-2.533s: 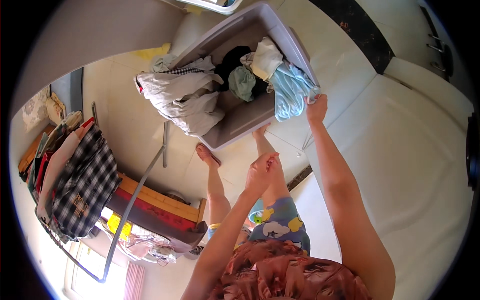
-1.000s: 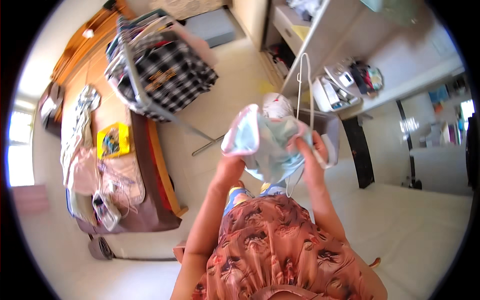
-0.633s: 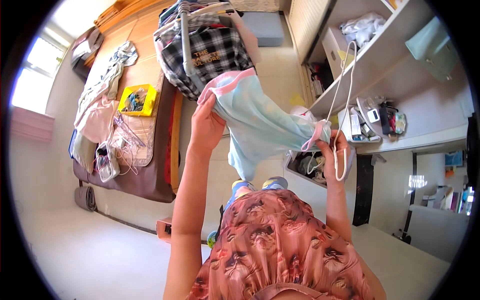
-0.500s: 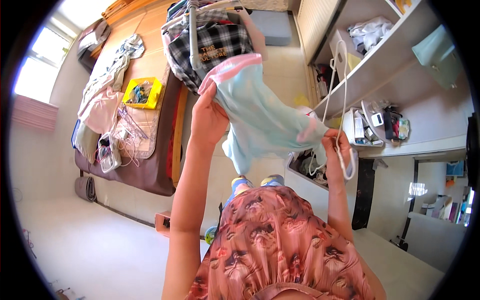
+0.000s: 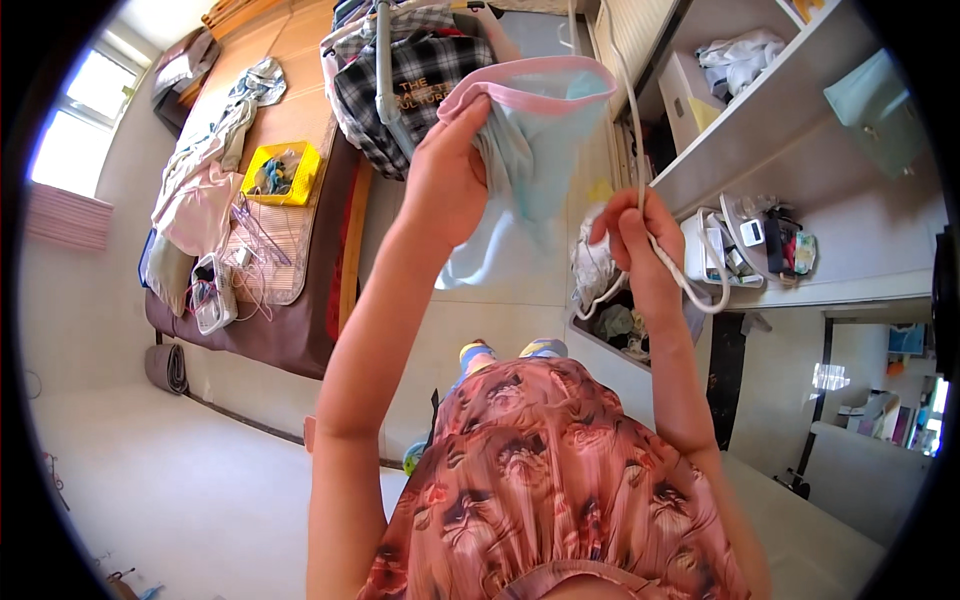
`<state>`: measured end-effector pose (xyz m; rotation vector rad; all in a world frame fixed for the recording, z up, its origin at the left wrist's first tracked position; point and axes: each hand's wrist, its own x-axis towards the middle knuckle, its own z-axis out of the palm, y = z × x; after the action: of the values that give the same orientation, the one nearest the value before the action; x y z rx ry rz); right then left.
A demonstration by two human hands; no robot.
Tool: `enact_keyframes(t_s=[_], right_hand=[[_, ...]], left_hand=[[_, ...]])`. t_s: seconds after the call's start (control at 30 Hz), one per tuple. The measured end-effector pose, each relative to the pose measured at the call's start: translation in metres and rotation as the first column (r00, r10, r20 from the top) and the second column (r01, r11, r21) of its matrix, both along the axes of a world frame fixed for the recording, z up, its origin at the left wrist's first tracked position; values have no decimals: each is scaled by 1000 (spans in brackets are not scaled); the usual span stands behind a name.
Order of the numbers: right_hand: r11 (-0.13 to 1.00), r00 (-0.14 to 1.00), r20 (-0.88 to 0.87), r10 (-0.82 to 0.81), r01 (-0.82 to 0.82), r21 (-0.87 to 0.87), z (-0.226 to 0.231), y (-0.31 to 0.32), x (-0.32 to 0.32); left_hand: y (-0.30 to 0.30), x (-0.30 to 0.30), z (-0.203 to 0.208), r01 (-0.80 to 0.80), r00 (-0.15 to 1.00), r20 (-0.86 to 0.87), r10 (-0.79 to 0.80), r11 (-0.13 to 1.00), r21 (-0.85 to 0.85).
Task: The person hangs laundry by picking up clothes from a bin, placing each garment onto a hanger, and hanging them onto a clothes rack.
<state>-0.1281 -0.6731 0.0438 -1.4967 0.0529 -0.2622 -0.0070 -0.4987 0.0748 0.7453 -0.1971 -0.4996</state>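
Observation:
A pair of light blue pants (image 5: pixel 540 180) with a pink waistband hangs from my left hand (image 5: pixel 450 185). My left fingers are closed on the left end of the waistband, which gapes in a loop facing up; the legs hang down, blurred by motion. In my right hand (image 5: pixel 648 255), to the right of the pants, is a thin white clothes hanger (image 5: pixel 690 292). Its long wire loops reach up past my fingers and curve around below them. My right hand is apart from the pants.
Ahead, a rack (image 5: pixel 386 70) carries a plaid shirt (image 5: pixel 420 85) and other clothes. On the left, a bed (image 5: pixel 250 345) holds a yellow basket (image 5: pixel 298 190) and garments. Shelves (image 5: pixel 780 130) stand on the right, above a bin (image 5: pixel 600 338) of clothes near my feet.
My right hand has let go of the pants' lower part and moved up a little, keeping the hanger. My left hand has shifted right and up, and the waistband has opened out.

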Motion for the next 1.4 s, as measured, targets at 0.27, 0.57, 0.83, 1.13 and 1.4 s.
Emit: enact_keyframes(t_s=[0.27, 0.57, 0.83, 1.13, 1.4], right_hand=[[998, 992, -118, -34, 41, 55, 19, 18, 25], [1000, 992, -122, -16, 15, -12, 9, 11, 19], [952, 999, 42, -29, 41, -302, 32, -33, -9], [991, 945, 300, -133, 137, 10, 26, -102, -66], [832, 837, 191, -512, 539, -132, 24, -119, -96]], left_hand=[[-57, -77, -56, -726, 338, 938, -81, 612, 315], [-33, -97, -81, -318, 551, 834, 10, 927, 199], [-38, -52, -97, -459, 668, 735, 117, 843, 282], [-84, -36, -113, 167, 524, 545, -654, 706, 688], [-50, -2, -155, 271, 778, 297, -553, 723, 635]])
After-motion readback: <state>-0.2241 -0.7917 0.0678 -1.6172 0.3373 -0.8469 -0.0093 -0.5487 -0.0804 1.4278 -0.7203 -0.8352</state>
